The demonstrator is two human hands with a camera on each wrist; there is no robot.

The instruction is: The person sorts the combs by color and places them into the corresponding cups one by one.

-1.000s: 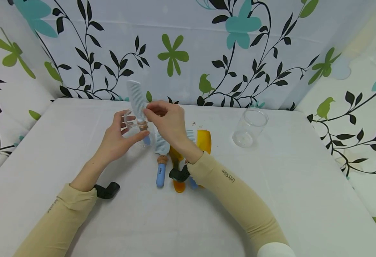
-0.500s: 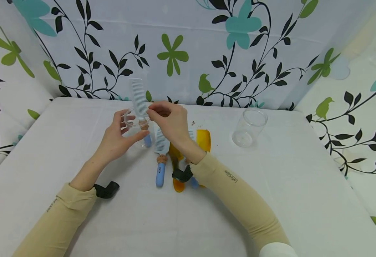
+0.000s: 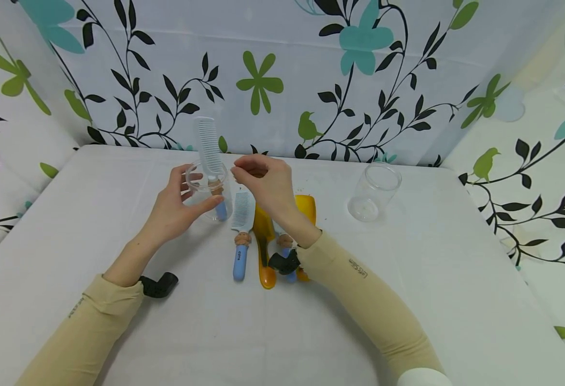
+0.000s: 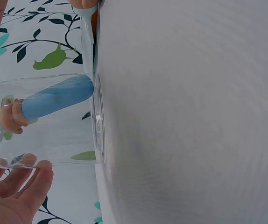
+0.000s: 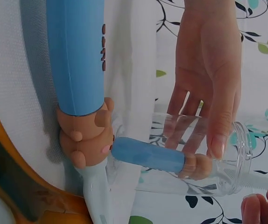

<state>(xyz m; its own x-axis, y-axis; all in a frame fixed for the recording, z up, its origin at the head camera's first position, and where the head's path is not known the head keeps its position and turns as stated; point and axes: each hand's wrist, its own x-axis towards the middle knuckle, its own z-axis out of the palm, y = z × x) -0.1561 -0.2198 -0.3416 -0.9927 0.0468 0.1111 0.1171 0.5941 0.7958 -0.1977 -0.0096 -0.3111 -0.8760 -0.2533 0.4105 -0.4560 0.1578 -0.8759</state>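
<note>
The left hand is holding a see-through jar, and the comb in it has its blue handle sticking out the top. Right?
Not quite: the blue handle is down inside; the comb's toothed end sticks out. The head view shows it. The left hand does hold the see-through jar.

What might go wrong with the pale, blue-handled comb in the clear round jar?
The pale, blue-handled comb leans and sticks up high out of the clear round jar, so the jar might tip if the left hand lets go. The right hand is close, so it might knock the comb.
</note>
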